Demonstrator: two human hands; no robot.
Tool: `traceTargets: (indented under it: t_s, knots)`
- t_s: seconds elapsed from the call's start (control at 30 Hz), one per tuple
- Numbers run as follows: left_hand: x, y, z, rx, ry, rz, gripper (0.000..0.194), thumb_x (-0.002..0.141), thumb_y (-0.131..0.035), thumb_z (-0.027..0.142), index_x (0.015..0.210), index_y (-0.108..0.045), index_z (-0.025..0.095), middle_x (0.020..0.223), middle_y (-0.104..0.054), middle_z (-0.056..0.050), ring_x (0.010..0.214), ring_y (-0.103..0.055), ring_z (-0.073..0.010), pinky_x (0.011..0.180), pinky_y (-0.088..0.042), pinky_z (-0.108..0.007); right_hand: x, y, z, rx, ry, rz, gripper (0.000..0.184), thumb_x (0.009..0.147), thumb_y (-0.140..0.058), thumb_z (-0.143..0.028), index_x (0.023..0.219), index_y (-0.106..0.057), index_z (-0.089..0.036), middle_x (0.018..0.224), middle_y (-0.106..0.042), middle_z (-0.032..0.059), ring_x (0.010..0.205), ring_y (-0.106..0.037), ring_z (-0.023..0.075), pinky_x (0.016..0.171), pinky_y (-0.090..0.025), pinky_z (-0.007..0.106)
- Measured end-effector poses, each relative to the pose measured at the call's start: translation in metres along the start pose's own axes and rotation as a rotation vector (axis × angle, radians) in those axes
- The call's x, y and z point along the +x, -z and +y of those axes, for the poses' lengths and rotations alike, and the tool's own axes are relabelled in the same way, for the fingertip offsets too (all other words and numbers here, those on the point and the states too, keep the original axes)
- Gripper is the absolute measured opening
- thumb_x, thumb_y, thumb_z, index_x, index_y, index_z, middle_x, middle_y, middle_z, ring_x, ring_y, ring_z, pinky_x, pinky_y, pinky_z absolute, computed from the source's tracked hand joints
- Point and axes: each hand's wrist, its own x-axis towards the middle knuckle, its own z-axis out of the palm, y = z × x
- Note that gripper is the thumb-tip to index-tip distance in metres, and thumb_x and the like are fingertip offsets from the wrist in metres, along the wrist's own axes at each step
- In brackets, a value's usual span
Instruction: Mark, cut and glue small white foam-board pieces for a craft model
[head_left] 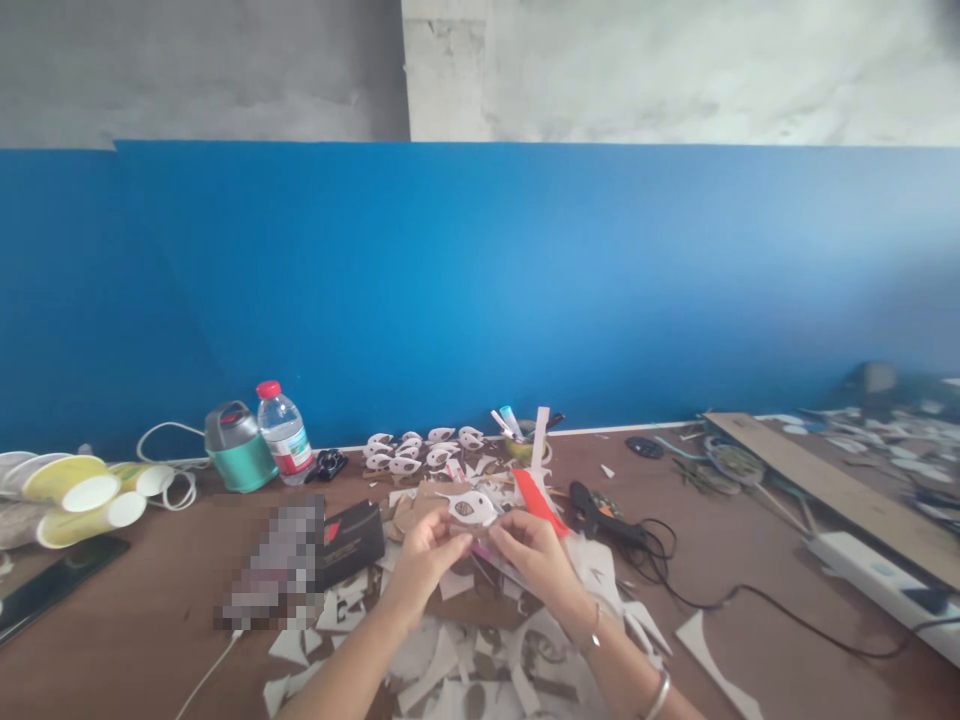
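- Lying on their sides, far left of the grip, the paper cups (56, 482) could roll if an elbow or sleeve swept that way.
- Nearer, left of the grip and a little beyond it, stands a water bottle (285, 440) with a red cap; a wide reach could topple it, and I can't tell how tightly it is capped.
- Just left of the hands sits a black box (352, 545), close enough for the left forearm to nudge it into the scraps.
- Beyond the grip, slightly left, similar white cutouts (405, 465) stand crowded together, so one careless push might knock over several.
- The left hand (420, 560) pinches the left end of a white leaf-shaped cutout (472, 508), held between both hands above the litter. It looks thin; uneven pressure could crease it or tear the thin part around its hole.
- Under and in front of the grip, loose scraps (442, 665) lie everywhere; dropped there, the piece would be hard to pick out, white on white.
- The right hand (529, 550) holds the cutout's right end in a narrow fingertip pinch, which could slip if pulled.
- Right of the grip lies a black tool, perhaps a glue gun (600, 520); if it's hot, brushing it could burn. Its cord (716, 606), looping further right, could snag a wrist.
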Motion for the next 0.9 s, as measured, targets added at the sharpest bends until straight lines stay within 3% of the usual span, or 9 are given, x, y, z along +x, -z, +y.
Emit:
traceTargets:
  t_s: [0.4, 0.9]
  knots:
    - [0.002, 0.002, -0.002, -0.031, 0.004, -0.005, 0.037, 0.062, -0.079, 0.036, 0.090, -0.069, 0.015, 0.085, -0.075, -0.007, 0.075, -0.070, -0.0232, 0.076, -0.052, -0.034, -0.004, -0.001, -0.009, -0.036, 0.016, -0.007, 0.042, 0.075, -0.064, -0.055, 0.068, -0.063, -0.014, 0.060, -0.058, 0.0007, 0.055, -0.047, 0.0123, 0.051, -0.035, 0.025]
    - [0.001, -0.001, -0.002, -0.085, -0.024, 0.035, 0.051, 0.061, -0.078, 0.026, 0.107, -0.059, 0.017, 0.091, -0.074, -0.006, 0.075, -0.068, -0.0188, 0.068, -0.051, -0.027, -0.008, -0.001, -0.016, 0.009, 0.036, -0.013, 0.036, 0.074, -0.067, -0.049, 0.065, -0.063, -0.015, 0.060, -0.057, 0.0000, 0.054, -0.045, 0.0112, 0.051, -0.034, 0.024]
